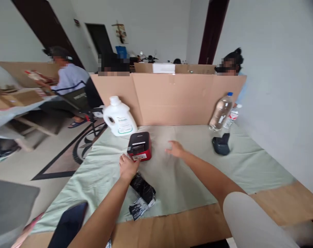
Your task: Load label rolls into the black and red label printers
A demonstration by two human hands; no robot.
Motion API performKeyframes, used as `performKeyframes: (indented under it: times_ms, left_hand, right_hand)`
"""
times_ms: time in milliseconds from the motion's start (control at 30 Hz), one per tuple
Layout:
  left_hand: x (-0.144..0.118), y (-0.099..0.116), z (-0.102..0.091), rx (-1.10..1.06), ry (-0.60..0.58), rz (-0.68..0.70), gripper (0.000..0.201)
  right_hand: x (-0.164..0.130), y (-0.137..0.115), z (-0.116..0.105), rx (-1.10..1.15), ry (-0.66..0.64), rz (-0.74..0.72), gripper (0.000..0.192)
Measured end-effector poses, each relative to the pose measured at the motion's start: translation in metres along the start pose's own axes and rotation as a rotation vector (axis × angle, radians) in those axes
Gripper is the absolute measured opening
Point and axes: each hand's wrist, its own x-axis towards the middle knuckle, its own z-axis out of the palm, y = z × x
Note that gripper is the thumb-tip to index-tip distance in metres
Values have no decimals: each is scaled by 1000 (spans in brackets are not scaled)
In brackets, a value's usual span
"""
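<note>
A red and black label printer (pixel 139 146) sits on the pale green cloth (pixel 187 186). At its near left corner is my left hand (pixel 128 167), thumb and fingers apart, the thumb at the printer's front face. I cannot tell whether they press on it. To the printer's right, my right hand (pixel 175 149) reaches over the cloth with its fingers stretched out and nothing in them. Just below my left wrist lies a crumpled black and silvery plastic packet (pixel 143 191).
A white jug (pixel 120 119) stands behind the printer. A cardboard screen (pixel 172 100) closes the back. At right are a large bottle (pixel 222 112), a smaller bottle (pixel 231 119) and a dark device (pixel 220 144). A phone (pixel 68 224) lies front left. Other people sit beyond.
</note>
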Motion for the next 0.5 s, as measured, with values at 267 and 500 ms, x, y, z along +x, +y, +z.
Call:
performKeyframes:
  times_ms: [267, 500]
  left_hand:
    - [-157, 58, 56, 316, -440, 809, 61]
    - [-204, 45, 64, 307, -736, 1038, 63]
  right_hand:
    - [-42, 161, -127, -339, 191, 473, 66]
    - [-81, 225, -131, -208, 110, 812, 85]
